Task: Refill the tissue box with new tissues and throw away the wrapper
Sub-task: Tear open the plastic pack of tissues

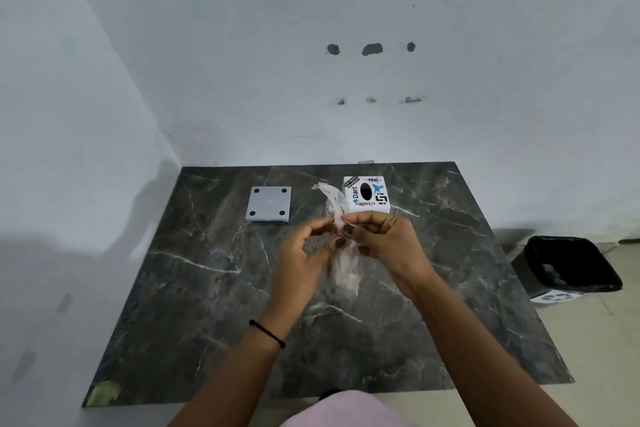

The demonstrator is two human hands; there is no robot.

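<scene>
Both hands met over the middle of the dark marble slab point(207, 288), holding a clear, crinkled wrapper point(334, 199) between them. The right hand point(384, 239) had its thumb and fingers pinched shut on the wrapper near its middle, dark-painted nails showing at the grip. The left hand point(304, 253) was curled beside it, its fingertips touching the wrapper from the left; whether they were fully clamped on it could not be told, as the film was blurred there. One end of the wrapper stood up above the hands toward the upper centre of the slab, and the other end hung down below them, smeared. Just beyond the right hand, toward the back of the slab, sat the white tissue box point(367, 194), covered in stickers, with a dark oval slot in its top. To its left, well apart, a grey square plate point(268, 203) with four dark holes lay flat on the slab. At the right edge of the frame, off the slab, stood a bin point(568, 267) lined with a black bag. A black band point(268, 333) circled the left wrist.
</scene>
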